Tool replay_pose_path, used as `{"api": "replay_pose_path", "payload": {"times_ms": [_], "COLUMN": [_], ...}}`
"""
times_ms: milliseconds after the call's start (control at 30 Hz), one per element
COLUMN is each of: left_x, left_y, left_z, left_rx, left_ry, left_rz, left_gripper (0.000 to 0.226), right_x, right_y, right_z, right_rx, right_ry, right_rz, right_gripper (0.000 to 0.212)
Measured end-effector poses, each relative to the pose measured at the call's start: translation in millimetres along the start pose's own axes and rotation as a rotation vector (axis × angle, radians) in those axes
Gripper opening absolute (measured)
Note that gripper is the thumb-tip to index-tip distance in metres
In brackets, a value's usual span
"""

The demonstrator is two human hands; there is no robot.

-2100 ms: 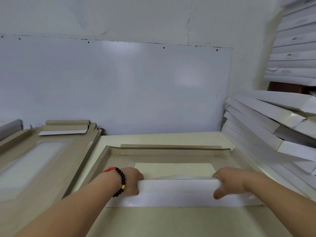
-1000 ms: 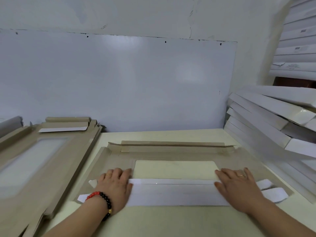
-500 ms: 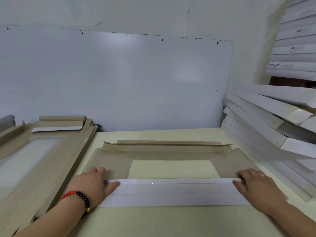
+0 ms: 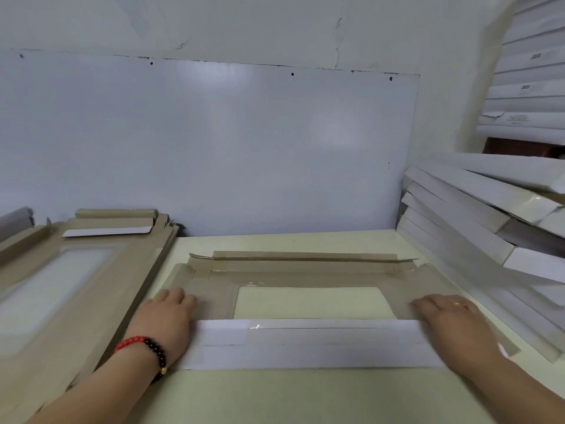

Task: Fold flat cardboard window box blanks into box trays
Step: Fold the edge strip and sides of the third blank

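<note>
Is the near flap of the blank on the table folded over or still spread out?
Folded over. The near flap lies flat with its white side up on the brown blank, reaching the window's near edge.

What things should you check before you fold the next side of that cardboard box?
1. Near flap folded over, white side up and lying flat: ok.
2. Left hand pressing flat on the blank at the flap's left end: ok.
3. Right hand pressing flat at the flap's right end: ok.
4. Far flap creased but lying low, not stood up into a wall: not ok.
5. Clear window unwrinkled: cannot tell.
6. Room at the sides, with the stack of blanks on the left and finished boxes close on the right: cannot tell.
</note>
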State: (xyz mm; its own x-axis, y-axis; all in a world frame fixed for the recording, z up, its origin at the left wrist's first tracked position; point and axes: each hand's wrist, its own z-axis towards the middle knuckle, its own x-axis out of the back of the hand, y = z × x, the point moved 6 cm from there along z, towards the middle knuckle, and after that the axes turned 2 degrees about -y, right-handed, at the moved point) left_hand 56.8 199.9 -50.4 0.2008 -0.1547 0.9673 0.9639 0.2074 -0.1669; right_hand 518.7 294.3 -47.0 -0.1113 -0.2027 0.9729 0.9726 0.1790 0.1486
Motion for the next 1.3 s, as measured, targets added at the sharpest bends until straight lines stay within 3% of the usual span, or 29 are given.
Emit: {"api": "replay_pose_path", "payload": {"times_ms": [100, 200, 333, 433, 600, 733, 867, 967, 1033, 1133, 1300], "left_x": [5, 6, 12, 22, 45, 60, 66, 80, 78, 61, 50], "left_y": [40, 61, 73, 72, 79, 88, 96, 103, 107, 110, 115], "left_z": [1, 3, 5, 4, -10, -30, -60, -87, -105, -125, -131], "left_rx": [-0.212, -0.155, -0.128, -0.097, -0.167, -0.198, -0.271, -0.404, -0.492, -0.51, -0.429], "left_ry": [-0.062, -0.158, -0.352, -0.428, -0.322, -0.153, -0.108, 0.042, 0.083, 0.125, 0.006], "left_rz": [-0.013, -0.216, -0.259, -0.22, -0.201, -0.132, -0.065, -0.021, -0.081, -0.08, -0.083], "left_gripper": [0.051, 0.056, 0.088, 0.075, 0.035, 0.004, 0.017, 0.026, 0.037, 0.017, 0.049], "right_x": [0, -4, 2, 14, 31, 57, 80, 86, 75, 56, 40], "right_y": [-41, -68, -73, -76, -79, -86, -94, -97, -100, -100, -96], "right_z": [4, 9, 18, 18, 5, -20, -62, -95, -112, -125, -121], "right_rx": [0.185, 0.244, 0.264, 0.29, 0.307, 0.372, 0.441, 0.538, 0.619, 0.697, 0.686], "right_ry": [-0.026, -0.125, -0.243, -0.262, -0.241, -0.05, 0.177, 0.352, 0.412, 0.402, 0.366], "right_rz": [0.181, 0.224, 0.192, 0.195, 0.239, 0.219, 0.108, 0.133, 0.056, 0.015, 0.048], "right_gripper": [0.047, 0.063, 0.09, 0.096, 0.084, 0.046, 0.029, 0.038, 0.02, 0.007, 0.015]}}
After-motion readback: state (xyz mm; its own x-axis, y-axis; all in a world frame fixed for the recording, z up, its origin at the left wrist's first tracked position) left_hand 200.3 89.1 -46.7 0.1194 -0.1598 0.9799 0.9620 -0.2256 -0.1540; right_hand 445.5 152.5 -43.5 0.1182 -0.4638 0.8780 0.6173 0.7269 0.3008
